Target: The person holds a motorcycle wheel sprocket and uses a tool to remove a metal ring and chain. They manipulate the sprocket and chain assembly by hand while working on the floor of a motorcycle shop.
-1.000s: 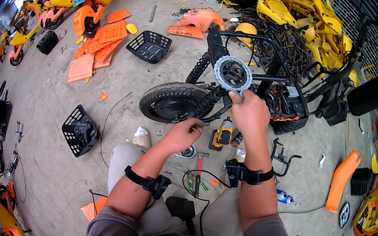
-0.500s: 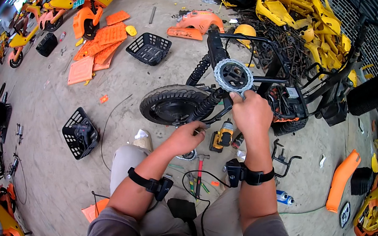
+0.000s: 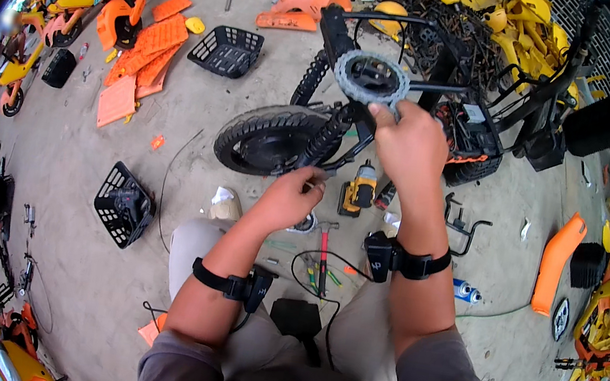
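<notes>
you're likely steadying the round grey toothed metal ring [image 3: 340, 77], pinched in your right grip [image 3: 411, 145] near the black metal frame [image 3: 334, 36], so go gently next; i can't tell your left grip's [image 3: 290, 196] hold.

Right fingers [image 3: 384, 112]: pinching the near rim of a grey toothed ring [image 3: 341, 82]
Left fingers [image 3: 310, 176]: bent beside a black shock absorber's [image 3: 321, 146] lower end; grip unclear
Wheel [image 3: 265, 143]: black-tyred, beyond and left of the left fingers
Drill [image 3: 360, 188]: yellow and black, right of the left fingers
Hammer [image 3: 324, 260]: red-handled, nearer the wearer than both hands' fingers
</notes>
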The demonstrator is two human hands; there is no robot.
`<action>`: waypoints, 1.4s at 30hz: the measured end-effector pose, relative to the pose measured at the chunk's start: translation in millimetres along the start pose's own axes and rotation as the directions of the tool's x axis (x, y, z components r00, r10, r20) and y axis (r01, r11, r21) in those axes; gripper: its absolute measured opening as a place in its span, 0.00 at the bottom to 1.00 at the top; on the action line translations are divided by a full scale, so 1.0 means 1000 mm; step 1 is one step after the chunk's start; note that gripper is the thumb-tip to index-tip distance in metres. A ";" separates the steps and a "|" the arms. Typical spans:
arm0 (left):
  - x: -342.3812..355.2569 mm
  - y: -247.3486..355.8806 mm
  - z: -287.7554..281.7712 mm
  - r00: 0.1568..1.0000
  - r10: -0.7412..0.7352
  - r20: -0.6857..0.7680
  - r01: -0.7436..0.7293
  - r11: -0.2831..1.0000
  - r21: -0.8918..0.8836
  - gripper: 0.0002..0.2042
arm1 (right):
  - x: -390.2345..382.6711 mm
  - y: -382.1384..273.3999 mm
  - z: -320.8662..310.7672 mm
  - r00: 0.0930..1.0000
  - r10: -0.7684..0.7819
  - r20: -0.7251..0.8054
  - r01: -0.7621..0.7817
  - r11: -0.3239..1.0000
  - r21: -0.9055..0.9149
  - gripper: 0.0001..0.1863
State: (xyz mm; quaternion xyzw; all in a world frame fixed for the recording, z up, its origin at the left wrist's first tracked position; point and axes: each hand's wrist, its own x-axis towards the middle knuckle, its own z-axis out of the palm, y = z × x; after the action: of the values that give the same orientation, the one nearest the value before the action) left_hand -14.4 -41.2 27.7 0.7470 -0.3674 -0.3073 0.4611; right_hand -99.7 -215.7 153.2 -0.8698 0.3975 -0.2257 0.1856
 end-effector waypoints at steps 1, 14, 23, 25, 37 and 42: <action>0.001 0.001 -0.001 1.000 0.016 -0.012 -0.016 1.000 0.009 0.14 | 0.001 0.003 0.003 1.000 -0.011 -0.016 0.011 1.000 0.009 0.20; 0.009 -0.004 0.012 1.000 0.015 -0.026 -0.015 1.000 0.022 0.14 | -0.013 0.032 0.028 0.953 -0.239 -0.185 0.249 0.968 0.035 0.15; 0.003 0.000 -0.005 0.997 -0.033 -0.076 0.003 0.930 -0.367 0.13 | -0.020 0.035 0.033 0.733 -0.534 -0.421 0.602 0.798 0.038 0.13; 0.007 -0.003 -0.024 0.996 -0.079 -0.046 0.019 0.665 -0.746 0.17 | -0.023 0.033 0.028 0.694 -0.582 -0.424 0.667 0.742 0.072 0.13; -0.003 0.010 -0.057 0.985 -0.045 -0.166 -0.167 -0.014 -0.986 0.36 | -0.077 0.009 0.103 0.764 -0.611 0.207 0.553 0.785 0.278 0.14; -0.002 0.009 -0.058 0.980 -0.048 -0.192 -0.192 -0.004 -0.981 0.34 | -0.071 0.006 0.101 0.756 -0.635 0.159 0.570 0.758 0.316 0.15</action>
State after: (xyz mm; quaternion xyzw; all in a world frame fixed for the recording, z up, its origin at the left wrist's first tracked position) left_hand 28.6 -15.7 59.0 0.2049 -0.0394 -0.3875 0.8979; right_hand -90.0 -149.5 48.7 -0.9426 0.0346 -0.2072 0.2594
